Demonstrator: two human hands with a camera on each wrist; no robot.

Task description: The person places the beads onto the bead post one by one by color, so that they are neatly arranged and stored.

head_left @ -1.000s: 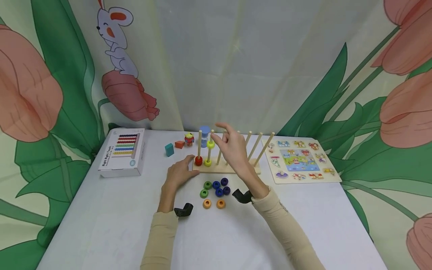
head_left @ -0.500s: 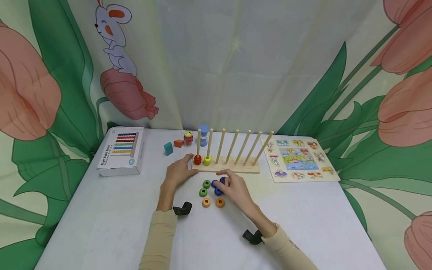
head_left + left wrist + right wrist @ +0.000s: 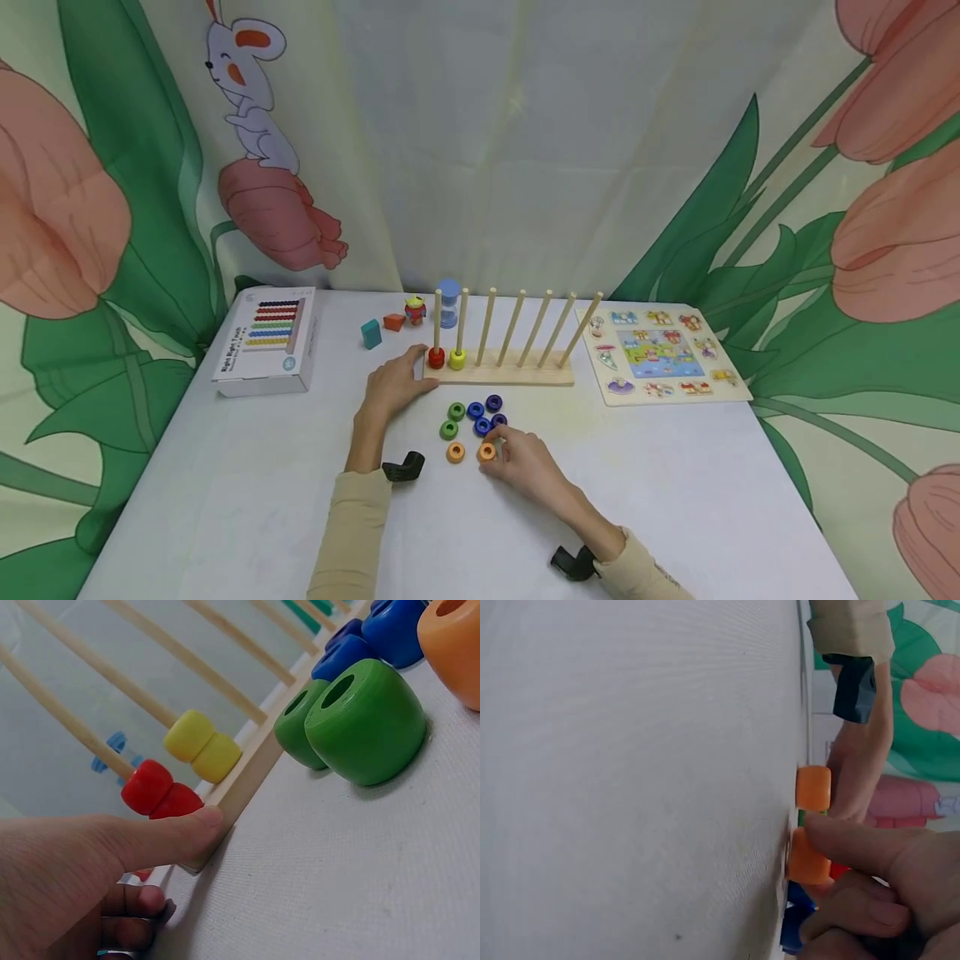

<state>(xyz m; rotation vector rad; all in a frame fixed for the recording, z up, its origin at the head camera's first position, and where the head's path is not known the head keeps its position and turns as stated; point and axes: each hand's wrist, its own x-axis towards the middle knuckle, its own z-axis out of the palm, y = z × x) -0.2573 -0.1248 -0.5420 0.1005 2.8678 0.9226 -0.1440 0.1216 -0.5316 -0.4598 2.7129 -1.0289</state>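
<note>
A wooden peg rack (image 3: 517, 377) with several upright rods stands mid-table. Red beads (image 3: 148, 787) sit on its leftmost rod and yellow beads (image 3: 202, 746) on the second. My left hand (image 3: 392, 387) grips the rack's left end, thumb on the front corner and fingers around the side. Between thumb and fingertip, my right hand (image 3: 528, 468) pinches an orange bead (image 3: 808, 856) low at the tabletop. A second orange bead (image 3: 455, 452) lies just left of it. Behind these are green beads (image 3: 367, 724), blue beads (image 3: 476, 411) and purple beads (image 3: 493, 403).
At the left is a white box (image 3: 262, 386) with a bead-rack picture. A teal block (image 3: 371, 334), a red-orange block (image 3: 393, 322), a small toy figure (image 3: 415, 310) and a blue sand timer (image 3: 448, 292) stand behind the rack. A picture puzzle board (image 3: 611, 392) lies right.
The right hand has come down from the second rod, past the blue beads, to the nearer orange bead and now pinches it. The upper yellow bead has dropped down its rod. Left hand stays put.
</note>
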